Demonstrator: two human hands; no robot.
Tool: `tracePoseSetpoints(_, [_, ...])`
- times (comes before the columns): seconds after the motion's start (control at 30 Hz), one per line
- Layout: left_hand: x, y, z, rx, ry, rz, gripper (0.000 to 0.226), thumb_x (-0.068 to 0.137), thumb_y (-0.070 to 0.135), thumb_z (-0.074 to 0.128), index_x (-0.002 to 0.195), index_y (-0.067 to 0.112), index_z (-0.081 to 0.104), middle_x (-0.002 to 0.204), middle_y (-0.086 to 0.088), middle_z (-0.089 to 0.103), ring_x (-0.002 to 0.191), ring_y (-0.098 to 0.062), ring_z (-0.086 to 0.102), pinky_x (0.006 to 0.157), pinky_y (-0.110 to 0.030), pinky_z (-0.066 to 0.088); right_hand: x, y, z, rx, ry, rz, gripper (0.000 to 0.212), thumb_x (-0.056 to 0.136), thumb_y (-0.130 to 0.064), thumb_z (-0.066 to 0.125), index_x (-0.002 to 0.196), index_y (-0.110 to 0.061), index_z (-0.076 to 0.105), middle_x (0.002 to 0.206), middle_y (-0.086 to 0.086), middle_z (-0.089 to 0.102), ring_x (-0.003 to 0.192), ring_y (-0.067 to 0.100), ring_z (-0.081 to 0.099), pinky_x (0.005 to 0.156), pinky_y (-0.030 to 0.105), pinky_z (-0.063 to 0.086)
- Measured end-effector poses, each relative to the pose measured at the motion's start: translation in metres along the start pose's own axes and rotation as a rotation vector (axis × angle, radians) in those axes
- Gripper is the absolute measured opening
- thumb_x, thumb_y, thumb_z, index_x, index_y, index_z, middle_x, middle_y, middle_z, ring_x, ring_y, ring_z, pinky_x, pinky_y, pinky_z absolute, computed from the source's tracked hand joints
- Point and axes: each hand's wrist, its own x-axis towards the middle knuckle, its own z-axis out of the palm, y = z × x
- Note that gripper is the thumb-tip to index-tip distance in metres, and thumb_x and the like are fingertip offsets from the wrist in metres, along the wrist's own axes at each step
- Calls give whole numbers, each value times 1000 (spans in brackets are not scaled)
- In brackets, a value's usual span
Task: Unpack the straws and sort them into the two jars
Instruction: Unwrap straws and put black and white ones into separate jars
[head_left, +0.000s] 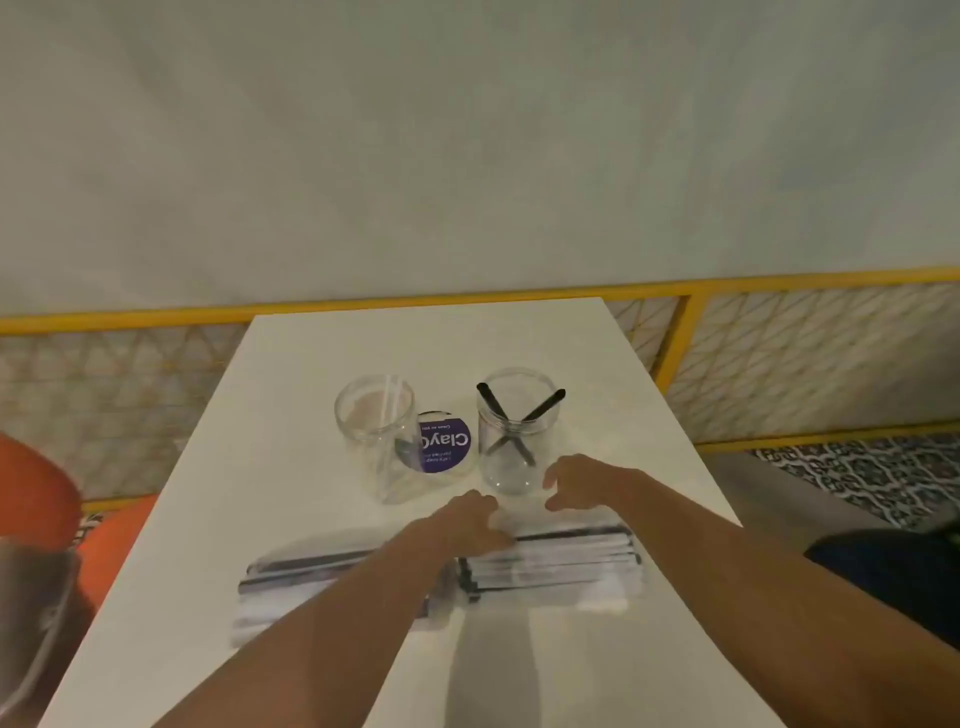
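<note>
Looks to me like we're mid-sort here, at the "grab the next one off the pile" bit. Both jars already have a couple in them: the left jar (374, 431) has white straws (388, 410) and the right jar (517, 436) has two black straws (543, 405) crossed over each other. There's a round purple sticker-looking thing (448, 441) on the desk (649, 467) between the jars, no idea what it's for.

The pile of wrapped straws (561, 561) is lying flat, nearer the person than the jars, and it's still a big stack, so I'd say most of the job is left.

Left hand (467, 519) is down at the far edge of the pile with the fingers curled in. It's touching the top layer, but it's too blurry for me to tell if it's actually pinching a straw or just feeling for one. Right hand (579, 480) is just past the pile, close to the foot of the right jar, fingers loosely curled with the thumb held apart from them, and I can't see anything in it.

Next move, I reckon: peel one wrapped straw off the top without dragging the rest, use both hands to tear the wrapper, then check the colour before dropping it in. The wrappers look slippery and packed tight, so separating just one is the fiddly part.
</note>
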Motion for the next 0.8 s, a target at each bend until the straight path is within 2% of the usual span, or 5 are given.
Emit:
tracePoseSetpoints(0.23, [11,8,11,-13,-71,-58,65,87,41,61,138,9,37,143,-9,41,126,-23,42,100,-28,32,16,22,22,172,-79,28,48,83,-39,64,127,-24,53,140,-3,44,125,18,46,108,30,36])
tracePoseSetpoints(0.4, [16,9,14,-5,7,-14,62,80,36,70,132,11,46,135,-5,48,122,-23,46,96,-28,37,12,12,20,340,-209,-32,58,77,-27,71,131,-22,50,116,-1,52,100,19,52,83,27,43])
tracePoseSetpoints(0.53, [17,9,11,-88,41,14,35,78,35,72,102,13,59,100,-5,58,94,-19,55,72,-22,38,3,2,13,356,-229,-137,12,74,-12,70,77,-9,59,70,-2,43,70,14,40,64,26,30])
tracePoseSetpoints(0.57, [16,8,10,-144,65,30,24,80,34,71,88,15,58,85,-2,56,80,-14,53,63,-19,35,-1,1,12,369,-219,-166,18,73,-10,70,69,-11,53,66,-1,39,65,13,35,61,26,26])
tracePoseSetpoints(0.8, [3,8,8,-325,79,56,25,78,25,70,91,5,66,76,-1,51,71,-13,46,61,-23,36,-30,-9,7,641,-166,-329,31,71,6,67,73,-23,53,77,-3,48,64,8,42,59,20,35])
